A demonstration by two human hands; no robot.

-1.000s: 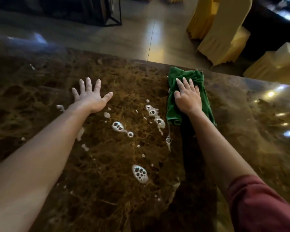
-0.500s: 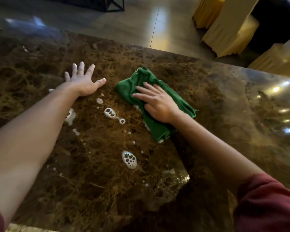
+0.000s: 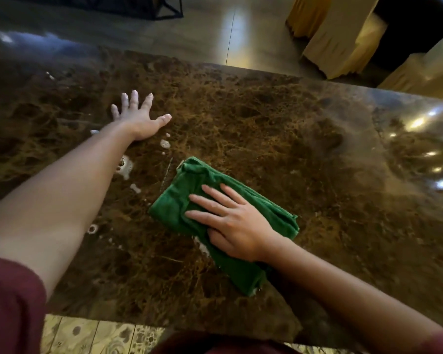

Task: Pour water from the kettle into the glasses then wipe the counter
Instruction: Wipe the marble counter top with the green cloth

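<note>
Green cloth (image 3: 189, 200) lay bunched on marble counter (image 3: 279, 139); right hand (image 3: 230, 223) pressed it flat-fingered, left hand (image 3: 138, 118) splayed beside foam (image 3: 124, 167).

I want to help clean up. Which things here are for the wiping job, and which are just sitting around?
For the job:
green cloth, pressed flat under the right hand
left hand, flat on the marble counter
water drops waiting to be wiped

Just around:
covered chairs on the floor past the counter
dark metal frame on the floor
</note>
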